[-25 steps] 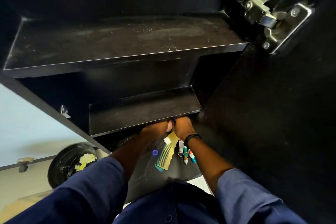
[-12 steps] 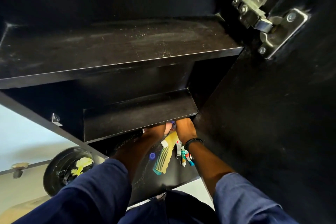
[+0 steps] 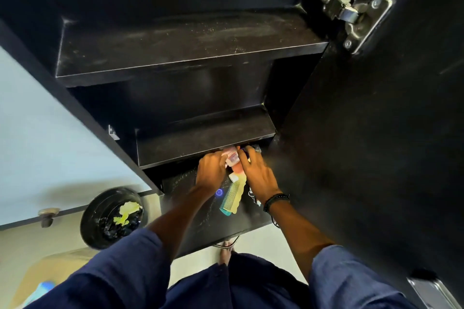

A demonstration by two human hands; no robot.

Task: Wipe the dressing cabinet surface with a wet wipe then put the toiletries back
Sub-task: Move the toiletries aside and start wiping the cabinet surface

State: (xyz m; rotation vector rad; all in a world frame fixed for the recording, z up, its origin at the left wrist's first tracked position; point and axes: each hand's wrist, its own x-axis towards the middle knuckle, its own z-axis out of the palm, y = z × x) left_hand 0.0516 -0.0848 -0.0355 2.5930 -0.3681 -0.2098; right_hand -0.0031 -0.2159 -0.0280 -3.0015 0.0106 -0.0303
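On the lowest black shelf (image 3: 200, 223) of the open cabinet, my left hand (image 3: 210, 174) and my right hand (image 3: 258, 176) close from both sides on a small cluster of toiletries (image 3: 232, 158): pink and white packets and a dark bottle. Just in front of them a teal and yellow comb (image 3: 232, 193) lies flat beside a small blue round cap (image 3: 219, 192). Small tubes by my right wrist are mostly hidden. The middle shelf (image 3: 200, 135) and the top shelf (image 3: 185, 45) are bare and dusty.
The open cabinet door (image 3: 376, 145) stands at the right, its metal hinge (image 3: 351, 7) at the top and a handle (image 3: 431, 291) low down. A black bin (image 3: 100, 231) with a crumpled yellow-green wipe (image 3: 126, 212) sits on the floor at the left.
Both hands have drawn back out from under the middle shelf's edge, and the pink and white items between them now show. The comb has stayed in place.
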